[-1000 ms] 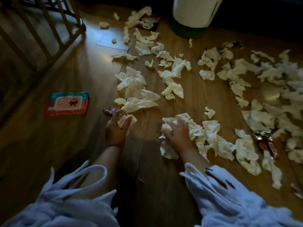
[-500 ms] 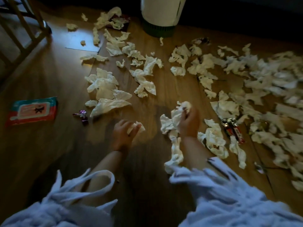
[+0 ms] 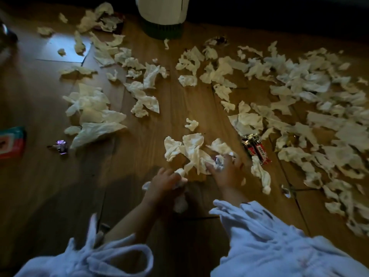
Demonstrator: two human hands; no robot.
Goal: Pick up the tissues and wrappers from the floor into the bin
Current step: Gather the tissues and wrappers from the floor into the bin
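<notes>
Gripping a crumpled wad (image 3: 179,203) in the left hand (image 3: 163,183), low centre of the frame, with loose ends poking out above and below the curled fingers. Clawing with the right hand (image 3: 226,173) into the nearest tissues (image 3: 189,148), just right of centre, fingers curled round a bunched sheet and what looks like a small silvery wrapper (image 3: 219,159); too blurred to call more than that. Could easily shed scraps on the way to the bin (image 3: 162,15), well off at top centre: 2 overfull fists, light paper, a long carry. Could also drag neighbouring sheets along and scatter them, thanks to overlapping edges. Might miss the red wrapper (image 3: 256,149) just right of that hand, partly tucked under paper, or the purple wrapper (image 3: 61,145) alone at mid left, small and dim against the floor (image 3: 40,186). Worth not scooping up the wipes pack (image 3: 10,143) at the left edge by mistake, possibly not rubbish at all. As for the litter itself: pale, thin, creased, torn into odd shapes, lying flat or loosely balled, thinly spread at upper left, heaped thick across the whole right side. Plenty down there to clear, by the look of it.
</notes>
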